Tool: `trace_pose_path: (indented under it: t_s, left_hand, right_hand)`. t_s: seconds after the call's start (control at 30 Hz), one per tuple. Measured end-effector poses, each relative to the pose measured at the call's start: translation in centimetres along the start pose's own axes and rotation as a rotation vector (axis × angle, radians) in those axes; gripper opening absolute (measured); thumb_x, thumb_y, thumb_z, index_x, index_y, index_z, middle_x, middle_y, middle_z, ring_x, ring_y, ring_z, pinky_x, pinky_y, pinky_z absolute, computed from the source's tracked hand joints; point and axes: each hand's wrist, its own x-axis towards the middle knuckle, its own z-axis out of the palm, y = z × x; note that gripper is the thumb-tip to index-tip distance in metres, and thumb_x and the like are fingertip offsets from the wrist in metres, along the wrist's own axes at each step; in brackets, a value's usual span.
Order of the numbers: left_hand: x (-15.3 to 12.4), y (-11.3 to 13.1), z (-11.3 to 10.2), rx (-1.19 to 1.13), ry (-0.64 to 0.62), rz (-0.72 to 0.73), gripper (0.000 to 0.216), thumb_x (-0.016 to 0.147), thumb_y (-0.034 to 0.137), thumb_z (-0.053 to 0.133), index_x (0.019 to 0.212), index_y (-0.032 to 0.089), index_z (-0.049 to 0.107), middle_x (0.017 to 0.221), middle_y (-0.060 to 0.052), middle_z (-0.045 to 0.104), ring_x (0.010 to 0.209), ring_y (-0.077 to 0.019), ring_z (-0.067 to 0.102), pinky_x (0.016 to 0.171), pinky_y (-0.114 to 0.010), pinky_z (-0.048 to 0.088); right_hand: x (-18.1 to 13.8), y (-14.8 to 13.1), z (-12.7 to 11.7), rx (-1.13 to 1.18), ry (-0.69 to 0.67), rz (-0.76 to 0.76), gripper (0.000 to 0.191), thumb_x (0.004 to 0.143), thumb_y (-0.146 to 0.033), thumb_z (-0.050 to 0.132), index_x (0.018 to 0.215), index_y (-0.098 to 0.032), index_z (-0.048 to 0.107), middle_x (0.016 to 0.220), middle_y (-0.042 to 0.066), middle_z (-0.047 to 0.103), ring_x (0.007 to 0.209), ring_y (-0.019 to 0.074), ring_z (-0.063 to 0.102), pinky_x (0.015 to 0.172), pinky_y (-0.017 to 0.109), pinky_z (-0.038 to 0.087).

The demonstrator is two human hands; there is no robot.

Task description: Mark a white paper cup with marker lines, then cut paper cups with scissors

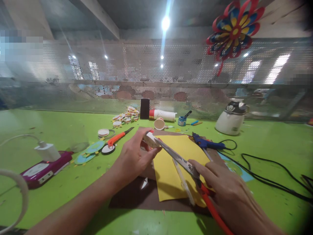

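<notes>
Pinching the white paper-cup piece (150, 139) in my left hand (134, 156) above the yellow sheet (167, 182), I grip the red-handled scissors (181, 160) in my right hand (227, 186), blades at the piece's edge; small, steady snips should keep the cut even.

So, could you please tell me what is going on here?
The person's left grip holds a small white piece with some red on it, and the right grip holds red-handled scissors with the blades up at that piece. Whether they are cutting into it at this instant is hard to tell. Below, a yellow sheet lies on a brown board on the green table, with a blue glue gun toward the right.
</notes>
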Motion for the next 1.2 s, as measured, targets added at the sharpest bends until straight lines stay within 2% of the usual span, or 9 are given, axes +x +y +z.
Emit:
trace_pose_path:
  t_s: [0.27,0.47,0.63,0.8,1.2]
  left_hand:
    - [0.17,0.16,-0.03,-0.092,-0.043,-0.069,0.042,0.091,0.038,0.064,0.127,0.021,0.051,0.101,-0.006,0.069,0.085,-0.0172,0.069,0.078,-0.032,0.056]
    - [0.06,-0.18,-0.03,-0.100,-0.060,-0.073,0.042,0.092,0.036,0.063,0.130,0.023,0.050,0.114,-0.008,0.067,0.093,-0.0185,0.069,0.083,-0.034,0.056]
    - [0.03,-0.37,-0.02,-0.073,-0.074,-0.076,0.042,0.093,0.034,0.062,0.132,0.024,0.049,0.113,-0.008,0.067,0.094,-0.0190,0.068,0.085,-0.035,0.056]
    - [-0.01,-0.43,0.01,-0.093,-0.092,-0.070,0.041,0.093,0.032,0.061,0.131,0.025,0.049,0.115,-0.009,0.066,0.100,-0.0205,0.067,0.089,-0.037,0.055]
    - [-0.07,-0.21,-0.05,-0.099,-0.072,-0.057,0.038,0.092,0.032,0.063,0.127,0.025,0.051,0.121,-0.009,0.065,0.103,-0.0215,0.067,0.089,-0.037,0.056]
  right_hand:
    - [-0.09,0.06,-0.15,0.036,-0.029,0.022,0.037,0.086,-0.014,0.049,0.120,-0.012,0.064,0.069,0.006,0.060,0.057,0.0210,0.058,0.052,0.031,0.047]
    - [-0.01,0.08,-0.04,0.053,-0.038,0.016,0.038,0.088,-0.014,0.048,0.124,-0.010,0.063,0.071,0.007,0.059,0.065,0.0237,0.059,0.059,0.036,0.050]
    - [-0.02,0.19,-0.24,0.031,-0.047,0.003,0.038,0.089,-0.014,0.049,0.125,-0.011,0.062,0.071,0.007,0.060,0.065,0.0227,0.057,0.057,0.033,0.049]
    - [-0.07,0.30,-0.27,0.026,-0.032,-0.039,0.036,0.091,-0.013,0.048,0.124,-0.005,0.061,0.071,0.008,0.058,0.060,0.0228,0.056,0.056,0.036,0.049]
    - [-0.03,0.26,-0.40,0.017,-0.015,-0.054,0.033,0.093,-0.013,0.047,0.122,-0.006,0.060,0.068,0.005,0.057,0.055,0.0208,0.055,0.048,0.031,0.045]
